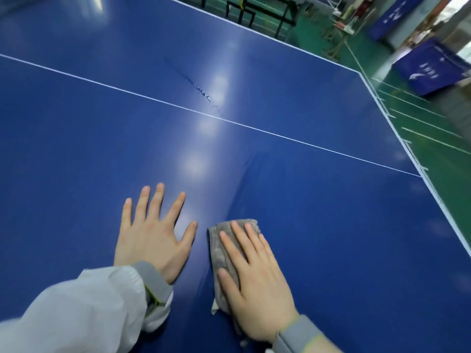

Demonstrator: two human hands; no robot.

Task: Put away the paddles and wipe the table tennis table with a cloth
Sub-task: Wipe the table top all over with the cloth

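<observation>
Your right hand [251, 273] presses flat, fingers straight, on the grey cloth [219, 247]; just left of the cloth, your left hand [153, 234] rests spread on the blue counter [318, 212].

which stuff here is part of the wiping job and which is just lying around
Part of the job:
grey cloth under the right hand
blue table, wet streak
left hand flat on it

Just around:
blue barriers
black frames

Table top [280, 59] glossy smooth blue; cloth [219, 245] grey, fuzzy.
</observation>
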